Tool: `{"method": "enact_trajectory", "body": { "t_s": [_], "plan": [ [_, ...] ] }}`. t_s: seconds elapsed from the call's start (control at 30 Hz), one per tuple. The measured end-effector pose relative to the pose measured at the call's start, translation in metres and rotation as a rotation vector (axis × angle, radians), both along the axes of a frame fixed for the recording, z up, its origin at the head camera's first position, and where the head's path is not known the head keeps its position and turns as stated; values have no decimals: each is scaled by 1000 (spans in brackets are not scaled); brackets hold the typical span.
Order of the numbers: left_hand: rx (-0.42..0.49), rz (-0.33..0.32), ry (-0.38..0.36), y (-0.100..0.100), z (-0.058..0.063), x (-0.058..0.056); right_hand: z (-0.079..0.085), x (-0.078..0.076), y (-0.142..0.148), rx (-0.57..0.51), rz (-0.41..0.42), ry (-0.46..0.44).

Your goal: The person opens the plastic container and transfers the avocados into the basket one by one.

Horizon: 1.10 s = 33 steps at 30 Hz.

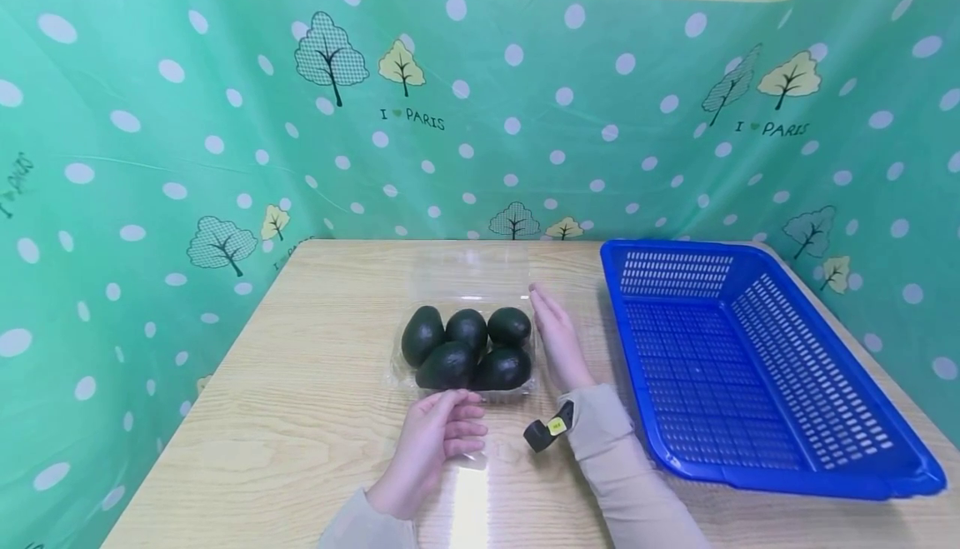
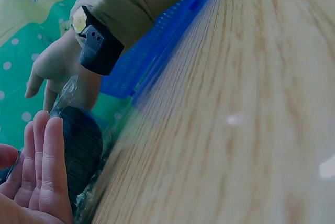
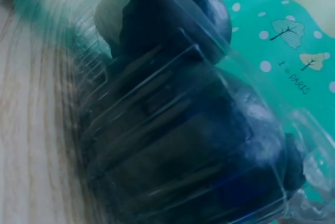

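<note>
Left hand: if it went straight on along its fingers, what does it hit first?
Likely the black camera by the right sleeve; the left hand's fingers aim along the clear box's near side. Height's unclear.

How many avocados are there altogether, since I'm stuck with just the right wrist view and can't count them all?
Observer: The head view shows five avocados in the clear container.
Operator: OK, and where's the right grip? It isn't in my picture.
Observer: The right grip is beside the container's right side, its fingers extended.
Operator: Anything else nearby that I'm missing?
Observer: Yes, a blue basket stands to the right of the container.
</note>
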State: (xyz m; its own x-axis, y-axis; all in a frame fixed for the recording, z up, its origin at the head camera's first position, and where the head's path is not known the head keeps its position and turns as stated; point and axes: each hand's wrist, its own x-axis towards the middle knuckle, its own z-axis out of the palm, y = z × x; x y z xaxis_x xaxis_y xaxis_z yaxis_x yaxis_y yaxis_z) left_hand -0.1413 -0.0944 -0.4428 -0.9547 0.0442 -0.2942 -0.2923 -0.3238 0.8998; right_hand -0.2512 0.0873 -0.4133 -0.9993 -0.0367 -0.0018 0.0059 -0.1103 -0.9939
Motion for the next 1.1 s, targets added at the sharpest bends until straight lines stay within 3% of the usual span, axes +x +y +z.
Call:
{"method": "enact_trajectory", "body": {
  "t_s": [0.5, 0.8, 1.1],
  "plan": [
    [-4, -4, 5, 0, 1, 1, 2, 4, -2, 99, -58, 7],
    [-10, -5, 6, 0, 1, 1, 2, 9, -4, 222, -61, 68],
    [-32, -58, 14, 0, 1, 3, 2, 13, -6, 341, -70, 116]
  ]
}}
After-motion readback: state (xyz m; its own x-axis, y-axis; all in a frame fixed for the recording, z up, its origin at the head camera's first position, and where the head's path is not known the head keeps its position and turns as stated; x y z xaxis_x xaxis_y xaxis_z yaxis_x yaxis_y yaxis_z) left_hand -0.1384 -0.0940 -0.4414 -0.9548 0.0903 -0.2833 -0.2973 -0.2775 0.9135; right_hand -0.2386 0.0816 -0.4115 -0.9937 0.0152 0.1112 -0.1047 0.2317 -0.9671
